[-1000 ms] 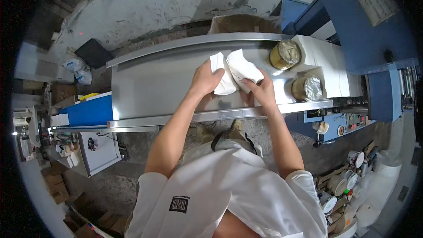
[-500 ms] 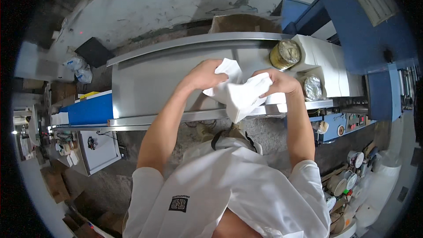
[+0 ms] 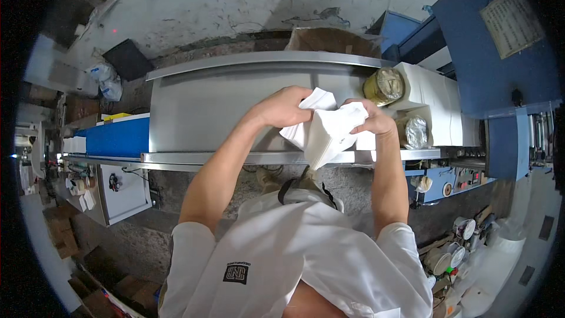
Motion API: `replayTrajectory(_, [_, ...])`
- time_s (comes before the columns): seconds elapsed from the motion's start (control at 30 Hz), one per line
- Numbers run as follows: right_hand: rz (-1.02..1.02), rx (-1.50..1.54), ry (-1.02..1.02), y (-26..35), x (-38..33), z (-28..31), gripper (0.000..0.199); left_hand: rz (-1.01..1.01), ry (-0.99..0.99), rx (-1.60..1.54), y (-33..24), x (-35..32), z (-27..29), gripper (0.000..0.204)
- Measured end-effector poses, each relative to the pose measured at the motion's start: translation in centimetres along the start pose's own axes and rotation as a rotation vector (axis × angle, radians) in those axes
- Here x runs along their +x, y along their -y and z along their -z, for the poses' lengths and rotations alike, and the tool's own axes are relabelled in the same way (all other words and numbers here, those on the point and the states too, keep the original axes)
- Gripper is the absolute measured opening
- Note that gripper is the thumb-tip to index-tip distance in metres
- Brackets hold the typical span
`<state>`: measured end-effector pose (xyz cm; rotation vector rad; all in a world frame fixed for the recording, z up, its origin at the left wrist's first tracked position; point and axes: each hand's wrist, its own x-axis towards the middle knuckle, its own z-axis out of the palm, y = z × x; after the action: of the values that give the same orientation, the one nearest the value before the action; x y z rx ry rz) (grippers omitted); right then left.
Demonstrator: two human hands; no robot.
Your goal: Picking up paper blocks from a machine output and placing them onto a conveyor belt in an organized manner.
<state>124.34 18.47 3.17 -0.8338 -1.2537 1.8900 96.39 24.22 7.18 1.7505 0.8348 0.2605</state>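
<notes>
A bent stack of white paper sheets [image 3: 328, 131] is between my two hands, above the near edge of the metal table [image 3: 200, 106]. My left hand [image 3: 287, 108] grips the stack's left part, thumb on top and fingers partly hidden behind the paper. My right hand [image 3: 374, 120] pinches the stack's upper right corner. In the middle the layers fold over each other, and a lower corner points down toward me. Whether it is one stack or two overlapping ones, I cannot tell.
Right of my hands stand a yellowish wrapped roll or tin [image 3: 384, 86], a foil-like wrapped bundle [image 3: 415, 132] and tall white paper stacks [image 3: 445, 103]. Beyond them is a blue machine [image 3: 491, 41]. A cardboard box [image 3: 335, 41] sits behind the table, a blue panel [image 3: 118, 137] at its left.
My hands have come closer together, the left one moving right. The paper is folded more tightly, its two parts pressed nearer each other. The whole view has shifted slightly.
</notes>
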Motion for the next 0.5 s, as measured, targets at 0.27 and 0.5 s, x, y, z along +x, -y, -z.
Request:
replayTrajectory(0.27, [-0.065,-0.261,0.028,2.3,1.5,-1.5,0.053,0.031,-0.068,0.234,-3.3,-1.5,0.4,0.037])
replayTrajectory(0.5, [-0.049,-0.236,0.099,1.6,3.4,-1.3,0.048,0.12,-0.13,0.35,-2.9,-1.2,0.0,0.036])
